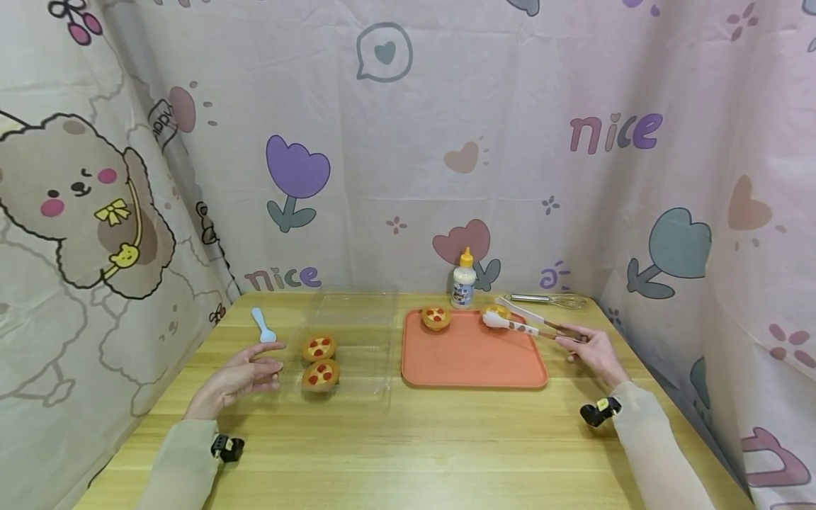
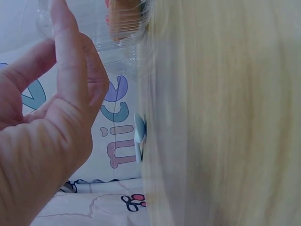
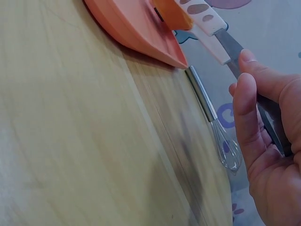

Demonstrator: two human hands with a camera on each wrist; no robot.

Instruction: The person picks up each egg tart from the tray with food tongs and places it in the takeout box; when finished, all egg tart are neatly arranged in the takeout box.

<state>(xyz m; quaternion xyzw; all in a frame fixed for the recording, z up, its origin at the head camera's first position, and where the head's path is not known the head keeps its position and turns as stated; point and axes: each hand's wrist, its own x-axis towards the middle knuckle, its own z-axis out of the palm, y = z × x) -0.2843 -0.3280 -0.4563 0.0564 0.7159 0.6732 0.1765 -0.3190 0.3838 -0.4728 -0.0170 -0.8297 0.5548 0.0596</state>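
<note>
My right hand [image 1: 593,352] pinches the handle end of white, brown-spotted tongs [image 1: 524,327]. Their arms reach over the orange tray [image 1: 472,365], beside a small round tart [image 1: 496,310] at its back right; in the right wrist view the tart [image 3: 175,14] lies at the tongs' tips. Another tart [image 1: 435,319], with red toppings, sits at the tray's back left. My left hand [image 1: 239,375], fingers loosely bent, is at the left side of a clear plastic box [image 1: 366,368]; whether it touches cannot be told. Two tarts [image 1: 319,348] are in the box's left part.
A pale blue spoon [image 1: 263,327] lies behind my left hand. The white bottle [image 1: 463,285] with a yellow nozzle stands behind the tray. At the back right lies a metal whisk [image 1: 551,300]. Printed curtains [image 1: 395,177] close off the back and sides of the wooden table [image 1: 408,453].
</note>
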